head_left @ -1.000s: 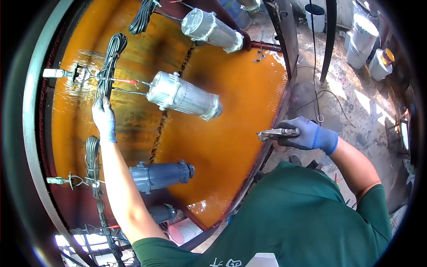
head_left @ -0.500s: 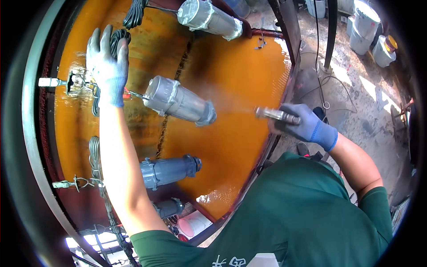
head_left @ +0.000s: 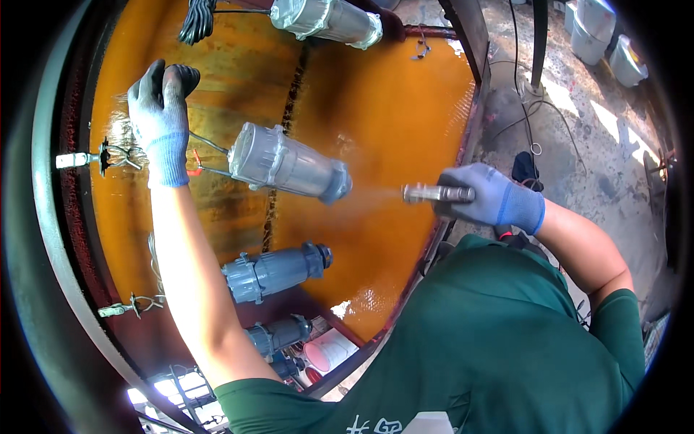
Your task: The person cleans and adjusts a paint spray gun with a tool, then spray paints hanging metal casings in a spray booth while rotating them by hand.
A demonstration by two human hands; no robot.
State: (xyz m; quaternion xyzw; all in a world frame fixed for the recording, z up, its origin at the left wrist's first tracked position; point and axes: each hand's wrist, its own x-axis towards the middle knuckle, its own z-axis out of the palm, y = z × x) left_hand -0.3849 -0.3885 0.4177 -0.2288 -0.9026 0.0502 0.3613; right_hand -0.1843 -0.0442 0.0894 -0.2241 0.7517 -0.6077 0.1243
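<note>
My right hand, in a blue-grey work glove, is closed around a metal spray gun. A pale mist leaves its nozzle leftward, toward the lower end of a hanging grey motor-like cylinder. That cylinder has a ribbed collar and a narrower end, and it tilts down to the right. Gloved too, my left hand is raised at the upper left, its fingers curled around a dark cable coil, which they partly hide. A thin cable runs from near this hand to the cylinder's top.
Other grey cylinders hang above and below. Behind them stands a wet orange-brown booth wall. Clamps sit along the curved rail at left. White buckets stand on the stained floor at right; a hose trails there.
My left hand has shifted down and left, its fingers now curled round the cable coil. The spray gun has moved slightly left, and the cylinder has turned a little.
</note>
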